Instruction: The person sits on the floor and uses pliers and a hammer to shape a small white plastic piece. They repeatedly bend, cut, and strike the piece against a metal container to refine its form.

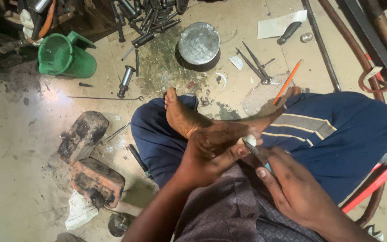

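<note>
I sit cross-legged on the floor, a bare foot point(179, 115) resting over my blue trousers. My left hand point(211, 150) pinches a small white round piece point(249, 140) between thumb and fingers, just above my lap. My right hand point(292, 188) grips pliers point(257, 154) with light blue handles, and their jaws touch the white piece. Both hands are dark with grease. The lower part of the pliers is hidden inside my right fist.
Two grimy bricks point(90, 157) lie to the left. A green bucket point(66, 56), a round metal tin point(199, 44), several dark metal rods point(146, 22), dividers point(256, 67), an orange pencil point(287, 81) and a long red-handled tool point(372, 186) surround me on the dirty floor.
</note>
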